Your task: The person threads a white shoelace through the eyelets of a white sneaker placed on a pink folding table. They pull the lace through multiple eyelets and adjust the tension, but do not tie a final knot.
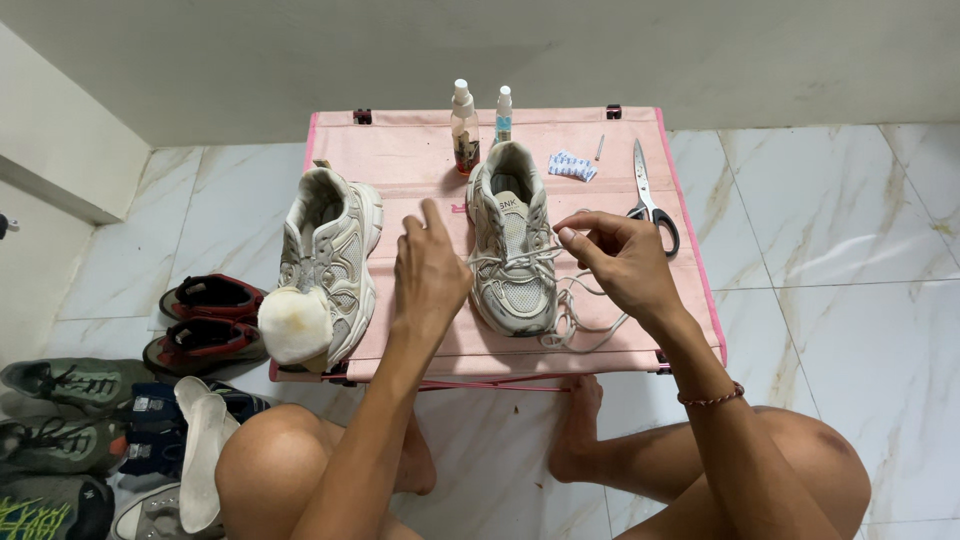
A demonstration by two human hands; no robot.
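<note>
Head view: right hand (622,262) pinches a lace (575,305) of the right shoe (513,240) on the pink desk (400,160). Left hand (430,275), fingers loosely spread, hovers between both shoes, holding nothing.

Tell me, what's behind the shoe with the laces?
Behind the laced shoe stand two small spray bottles, one amber, one clear blue. The shoe's heel covers their bottoms, so how they rest on the pink table is hidden.
</note>
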